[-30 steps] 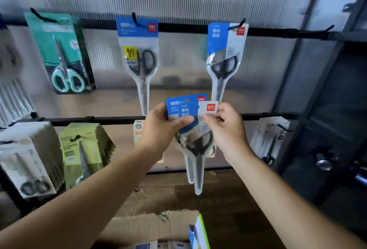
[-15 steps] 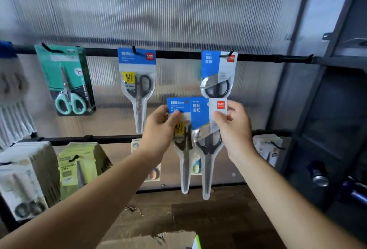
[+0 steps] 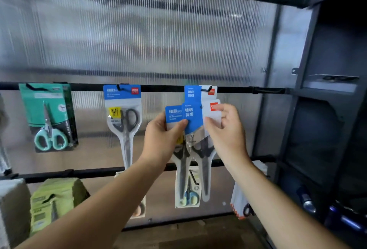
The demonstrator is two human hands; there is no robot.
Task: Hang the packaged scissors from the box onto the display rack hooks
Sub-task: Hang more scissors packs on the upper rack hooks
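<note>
Held packs: two clear plastic packs of dark-handled scissors, blades pointing down, just right of the middle of the frame.
Left pack (image 3: 173,114): all-blue header card with white print; a yellow label shows below the card.
Right pack (image 3: 191,116): header half blue, half white, with a red logo at its upper right; it overlaps the front of the left pack.
Left hand (image 3: 163,141): pinches the blue card, thumb across the front.
Right hand (image 3: 226,135): pinches the white corner of the right pack between thumb and fingers.
Rail (image 3: 158,88): black bar across the middle of the frame.
Hook (image 3: 206,89): black, on the rail, carrying a hung pack (image 3: 190,92) of the same blue-and-white kind; the top of the right pack lies over that pack's lower part, just below the hook.
Other stock: a blue-header pack (image 3: 123,113) left of centre and a green pack (image 3: 47,117) at the left, both on the rail.
Change: both hands and packs have risen closer to the rail; half a second ago the card tops sat lower on the hung pack. The camera has tilted up, bringing a higher black bar into the top of the frame.
</note>
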